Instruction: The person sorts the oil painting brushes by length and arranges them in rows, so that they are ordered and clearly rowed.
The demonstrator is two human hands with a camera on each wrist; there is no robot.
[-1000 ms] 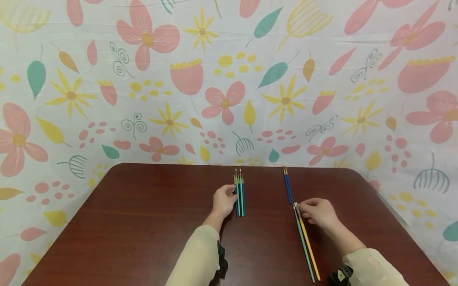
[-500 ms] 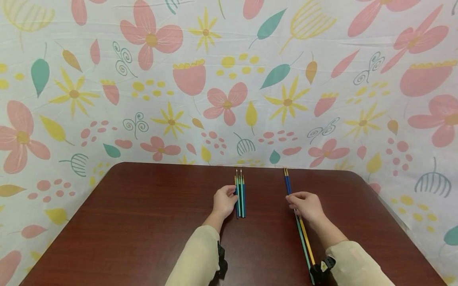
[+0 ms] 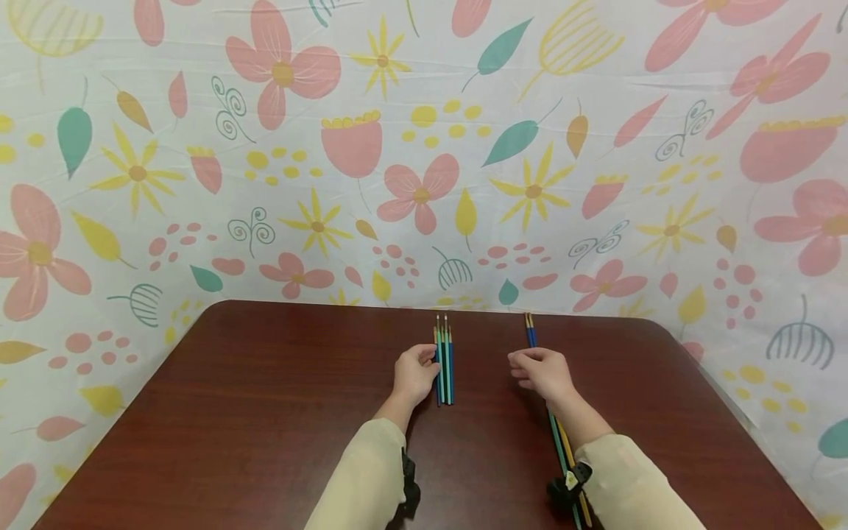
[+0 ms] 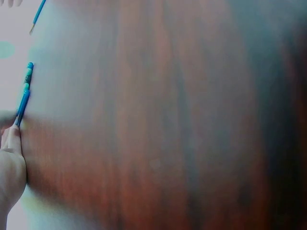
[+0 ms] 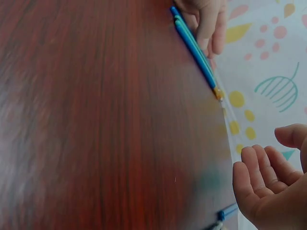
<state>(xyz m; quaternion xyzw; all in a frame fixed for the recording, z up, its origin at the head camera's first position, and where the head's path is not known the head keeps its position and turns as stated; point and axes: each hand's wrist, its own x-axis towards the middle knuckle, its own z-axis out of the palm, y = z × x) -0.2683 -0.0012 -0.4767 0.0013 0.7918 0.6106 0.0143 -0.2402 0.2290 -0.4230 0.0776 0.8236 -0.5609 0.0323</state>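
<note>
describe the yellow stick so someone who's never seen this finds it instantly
On the brown table in the head view, find the right hand. Just below it in the picture, two long sticks lie side by side, partly covered by the forearm. Left is the green stick; right is the yellow stick, the only one with a yellow shaft.

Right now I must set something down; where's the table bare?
Crowded: slim blue and green paintbrushes at the left hand; blue paintbrushes by the right hand; long green and yellow paintbrushes under that arm. Bare: brown wooden table between left and right groups, and outside both arms.
</note>
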